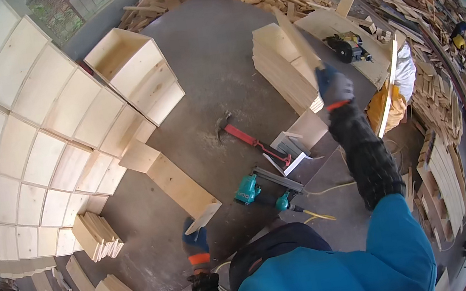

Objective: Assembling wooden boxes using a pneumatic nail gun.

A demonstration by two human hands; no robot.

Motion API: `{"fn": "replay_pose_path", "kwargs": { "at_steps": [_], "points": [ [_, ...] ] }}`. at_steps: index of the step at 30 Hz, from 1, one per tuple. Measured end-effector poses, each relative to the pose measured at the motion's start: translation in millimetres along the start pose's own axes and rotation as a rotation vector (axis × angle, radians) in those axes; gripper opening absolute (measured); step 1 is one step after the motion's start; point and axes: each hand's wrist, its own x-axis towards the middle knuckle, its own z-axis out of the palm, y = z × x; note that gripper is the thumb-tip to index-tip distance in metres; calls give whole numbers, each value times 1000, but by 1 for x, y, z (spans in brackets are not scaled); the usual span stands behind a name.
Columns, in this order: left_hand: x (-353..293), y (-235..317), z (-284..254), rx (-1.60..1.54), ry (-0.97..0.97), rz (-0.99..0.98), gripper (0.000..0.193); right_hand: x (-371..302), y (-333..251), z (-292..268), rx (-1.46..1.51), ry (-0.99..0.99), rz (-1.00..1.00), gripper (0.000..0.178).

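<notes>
My left hand (196,242), in a dark blue glove with an orange cuff, grips the near end of a partly built plywood box (181,183). That box is a long board with a short board at each end. Out to the right, my right hand (336,87), in a grey and blue glove, closes on the near end of a wooden board (297,42). The board is blurred and slants over a stack of boards (283,80). Between my hands lie a claw hammer (249,139) with a red and black handle and a teal nail gun (267,191).
Stacked pale wooden boxes (31,127) form a wall at left, beside a tall box stack (137,69). Board piles (97,235) lie near it. A white-edged carton (291,152) sits by the hammer. A power tool (348,47) rests on a panel at right. Scrap wood (435,85) heaps beyond.
</notes>
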Motion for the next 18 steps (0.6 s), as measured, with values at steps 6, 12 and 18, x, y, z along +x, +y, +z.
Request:
{"fn": "replay_pose_path", "kwargs": {
  "at_steps": [6, 12, 18],
  "points": [
    [-45, 27, -30, 47, 202, 18, 57, -86, 30, -31, 1432, -65, 465, 39],
    [-43, 148, -39, -276, 277, 88, 46, -183, -51, 3, 1937, -421, 519, 46],
    [-6, 188, -20, -186, -40, 165, 57, -259, -166, 30, 1909, -811, 636, 46]
  ]
}}
